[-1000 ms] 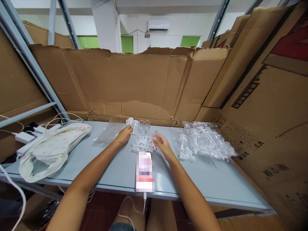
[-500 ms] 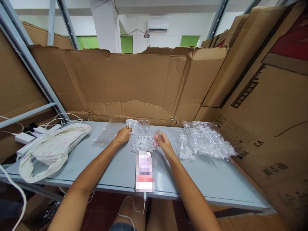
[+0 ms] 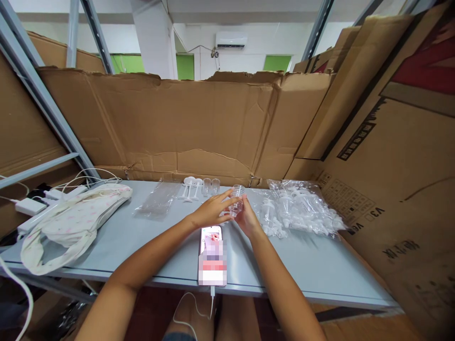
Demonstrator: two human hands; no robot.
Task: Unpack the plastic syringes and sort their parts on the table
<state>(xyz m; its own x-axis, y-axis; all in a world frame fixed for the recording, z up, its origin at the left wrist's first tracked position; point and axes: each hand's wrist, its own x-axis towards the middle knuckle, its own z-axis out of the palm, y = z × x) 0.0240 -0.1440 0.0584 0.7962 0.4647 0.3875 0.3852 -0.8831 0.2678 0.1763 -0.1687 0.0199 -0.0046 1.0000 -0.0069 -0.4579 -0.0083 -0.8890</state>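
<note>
Both of my hands are around a clear ribbed plastic cup [image 3: 237, 192] above the middle of the table. My left hand [image 3: 212, 209] reaches across from the left with its fingers against the cup's side. On the right side, my right hand [image 3: 248, 219] grips the same cup near its lower part. White plunger-like pieces [image 3: 192, 189] stand at the back, beside two small clear cylinders [image 3: 211, 186]. The small white caps under my hands are mostly hidden. A phone [image 3: 212, 255] lies in front of my hands.
Clear bags of white parts [image 3: 305, 208] lie on the right of the grey table [image 3: 167, 258]. Left are a flat clear bag [image 3: 158, 199], a white cloth bag [image 3: 80, 213] and power strips with cables. Cardboard [image 3: 185, 118] walls the back.
My left hand has left the white plunger-like pieces and moved right to the clear cup. The cup is now held between both hands, over the small caps.
</note>
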